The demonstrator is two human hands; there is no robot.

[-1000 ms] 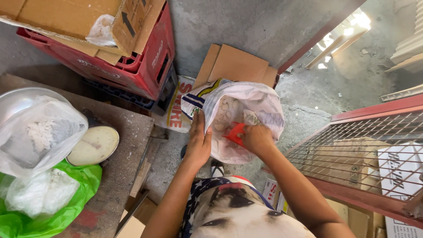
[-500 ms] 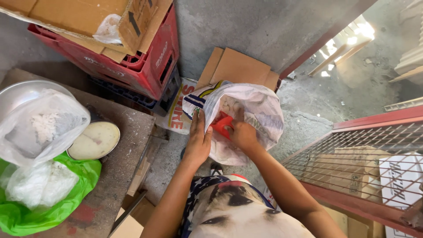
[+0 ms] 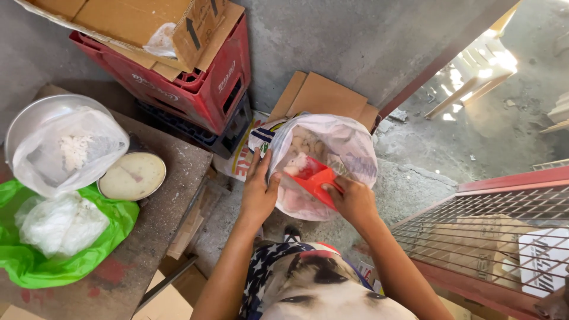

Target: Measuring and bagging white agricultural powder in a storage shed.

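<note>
A large white sack (image 3: 341,148) stands open on the floor against the wall, with a pale powder or lumps inside. My left hand (image 3: 259,191) grips the sack's near left rim and holds it open. My right hand (image 3: 355,200) is shut on the handle of a red plastic scoop (image 3: 311,179). The scoop's bowl lies inside the sack mouth with some pale material in it.
Left is a worn table (image 3: 172,195) bearing a clear bag of white powder in a metal bowl (image 3: 62,148), a round scale dial (image 3: 131,175) and a green bag (image 3: 65,255). Red crates (image 3: 195,89) with cardboard stand behind. A red wire-mesh rack (image 3: 492,231) is at right.
My right hand has drawn the red scoop up out of the sack's depth toward me, now showing its bowl with pale material. The left hand kept its hold on the rim.
</note>
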